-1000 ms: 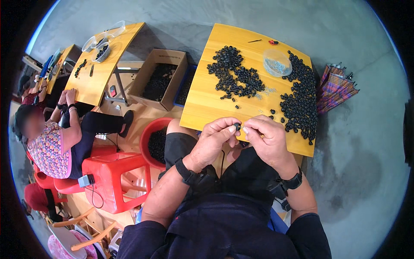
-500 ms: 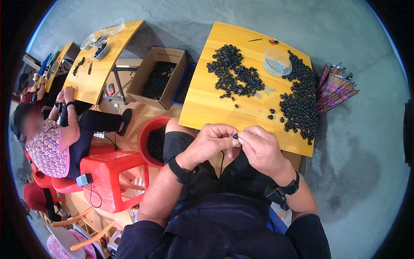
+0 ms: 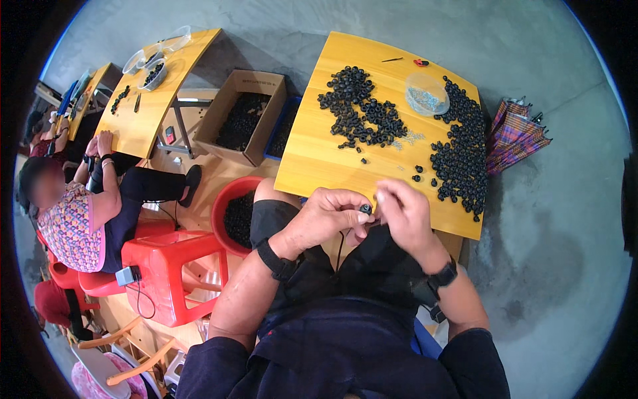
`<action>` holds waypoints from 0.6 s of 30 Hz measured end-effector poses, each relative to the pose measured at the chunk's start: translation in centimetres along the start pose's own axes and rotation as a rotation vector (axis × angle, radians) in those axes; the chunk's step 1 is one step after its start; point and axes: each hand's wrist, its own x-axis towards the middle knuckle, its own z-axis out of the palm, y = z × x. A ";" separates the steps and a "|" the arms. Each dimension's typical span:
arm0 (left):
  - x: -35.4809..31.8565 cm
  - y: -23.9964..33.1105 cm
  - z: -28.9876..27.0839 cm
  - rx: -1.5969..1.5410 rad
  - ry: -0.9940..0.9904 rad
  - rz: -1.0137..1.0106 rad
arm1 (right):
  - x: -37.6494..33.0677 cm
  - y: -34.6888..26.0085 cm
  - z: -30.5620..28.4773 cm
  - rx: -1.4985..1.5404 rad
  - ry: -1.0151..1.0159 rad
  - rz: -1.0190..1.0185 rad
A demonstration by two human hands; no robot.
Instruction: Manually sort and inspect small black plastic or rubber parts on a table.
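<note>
My left hand (image 3: 327, 218) is closed, with a small black round part (image 3: 365, 209) pinched between thumb and fingers above my lap. Just right of it, my right hand (image 3: 408, 218) is raised over the table's near edge, its fingers bent and smeared by motion; whether anything is in them I cannot make out. On the yellow table (image 3: 325, 176), a pile of small black parts (image 3: 362, 110) lies at the left. A second spread of black parts (image 3: 465, 153) runs down the right side. A clear round tub (image 3: 426, 94) of tiny silvery pieces stands between them, with loose silvery pieces (image 3: 410, 138) nearby.
A red tweezer-like or cutter tool (image 3: 421, 63) and a thin dark tool (image 3: 392, 60) lie at the far edge. A plaid umbrella (image 3: 515, 136) leans at the right. Left are a red tub (image 3: 219, 216), a cardboard box (image 3: 256, 80), a red stool (image 3: 173, 249) and a seated person (image 3: 73, 226).
My right hand has come away from the small black part and lifted slightly up and right. The left hand keeps its grip, and the part's round end now shows.
</note>
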 end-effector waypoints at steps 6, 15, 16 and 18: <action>-0.5 1.1 0.1 0.001 0.003 0.069 | 7.6 7.5 -0.1 -0.473 -0.002 -0.257; -0.7 1.0 -0.6 0.052 0.047 0.233 | 10.4 11.4 0.8 -0.806 -0.113 -0.138; -0.7 1.1 -0.6 0.059 0.045 0.241 | 10.4 11.6 0.9 -0.835 -0.106 -0.140; -0.9 1.7 -0.2 0.045 0.058 0.230 | 10.5 11.7 0.7 -0.866 -0.098 -0.144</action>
